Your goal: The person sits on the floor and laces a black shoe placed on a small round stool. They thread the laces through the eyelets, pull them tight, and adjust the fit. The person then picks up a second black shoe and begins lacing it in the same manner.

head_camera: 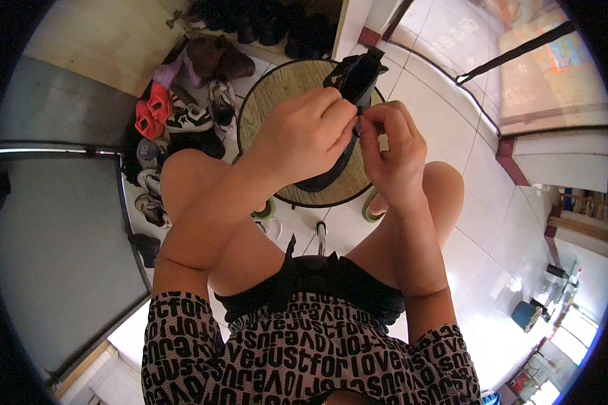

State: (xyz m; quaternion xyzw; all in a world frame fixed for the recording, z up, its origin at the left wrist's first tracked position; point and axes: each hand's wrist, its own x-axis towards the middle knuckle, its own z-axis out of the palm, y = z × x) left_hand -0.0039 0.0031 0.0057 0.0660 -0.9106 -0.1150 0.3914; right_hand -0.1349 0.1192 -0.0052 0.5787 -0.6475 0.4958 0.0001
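A black shoe or boot (334, 169) rests on a round wood-topped stool or small table (278, 96) between my knees, its opening and raised tongue towards the far side. My left hand (309, 131) is over its upper part, thumb and fingers pinched together on what seems to be a dark lace. Close beside it, my right hand (392, 147) pinches a thin dark piece, likely the same lace, between thumb and forefinger. The fingertips of both hands nearly meet. My left hand hides much of the shoe's middle.
Left of the round top lie several shoes, among them red ones (153, 110) and a black-and-white sneaker (190, 119). Dark footwear fills a shelf (283, 25) at the back. A grey panel (61, 243) stands at the left, a glass-paned door (552, 86) at the right.
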